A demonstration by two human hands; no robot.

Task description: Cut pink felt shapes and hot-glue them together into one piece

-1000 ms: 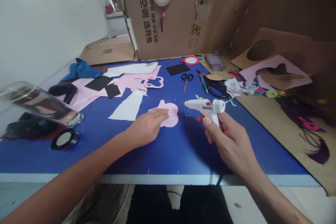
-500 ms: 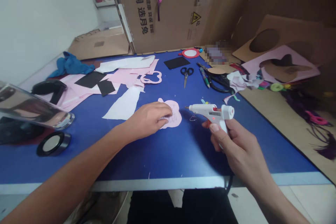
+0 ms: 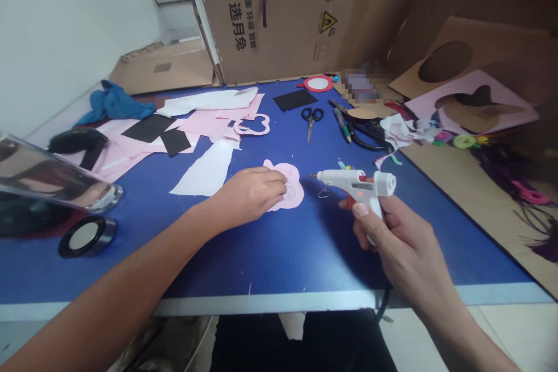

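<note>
— Left hand has curled lower over the pink cutout since the earlier frame.
— Cutout's position?
— Under the left fingertips, left of the right hand; left nearer. Long axis unclear, partly covered.
— Hands?
— Apart. Left: fingers bent, touching the cutout; thumb hidden, pinch unconfirmed. Right: closed round the glue gun, nozzle facing the cutout, clear of it.

White glue gun, pink cutout
</note>
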